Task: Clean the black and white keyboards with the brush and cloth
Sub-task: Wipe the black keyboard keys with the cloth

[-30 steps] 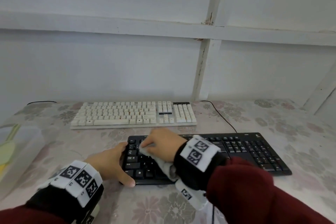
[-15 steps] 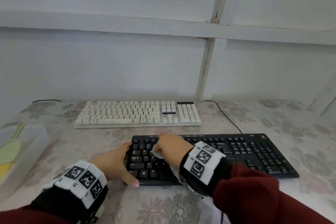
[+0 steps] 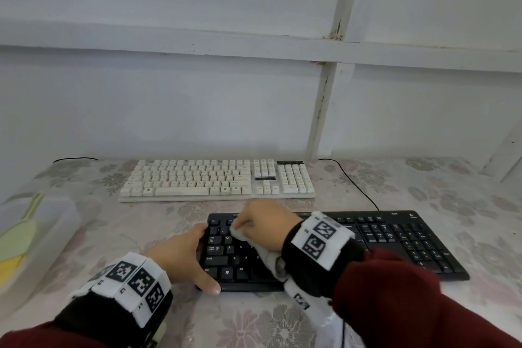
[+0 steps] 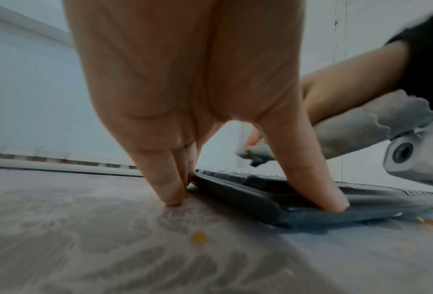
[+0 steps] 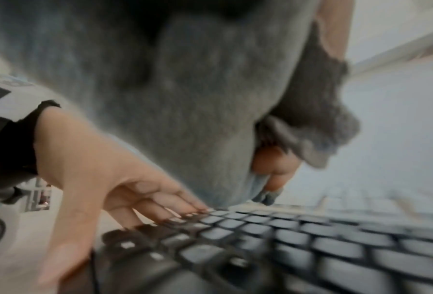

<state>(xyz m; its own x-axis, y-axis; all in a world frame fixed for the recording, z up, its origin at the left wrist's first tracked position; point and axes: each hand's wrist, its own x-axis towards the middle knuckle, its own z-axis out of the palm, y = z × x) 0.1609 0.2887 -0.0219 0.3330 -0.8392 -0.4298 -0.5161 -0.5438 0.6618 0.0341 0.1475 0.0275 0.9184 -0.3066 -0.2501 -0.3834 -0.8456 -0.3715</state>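
Ahead of you: a pale, flat wall (image 3: 175, 110), evenly lit. Across it, one horizontal white batten (image 3: 197, 46); crossing that, one upright white batten (image 3: 329, 99), its paint chipped at the joint. Far right: a slanted white strip (image 3: 505, 158). Below you: the surface, under a glossy floral-patterned cover (image 3: 440, 192). At your left edge: a blurred translucent container (image 3: 36, 223) showing yellow-green inside.

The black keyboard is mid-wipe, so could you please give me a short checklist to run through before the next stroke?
1. Left hand steadies the black keyboard at its left end: ok.
2. Right hand holds the cloth: ok.
3. Cloth touching the keys: cannot tell.
4. Right half of the black keyboard unobstructed: ok.
5. White keyboard lies apart, behind: ok.
6. Brush within reach: cannot tell, none in view.
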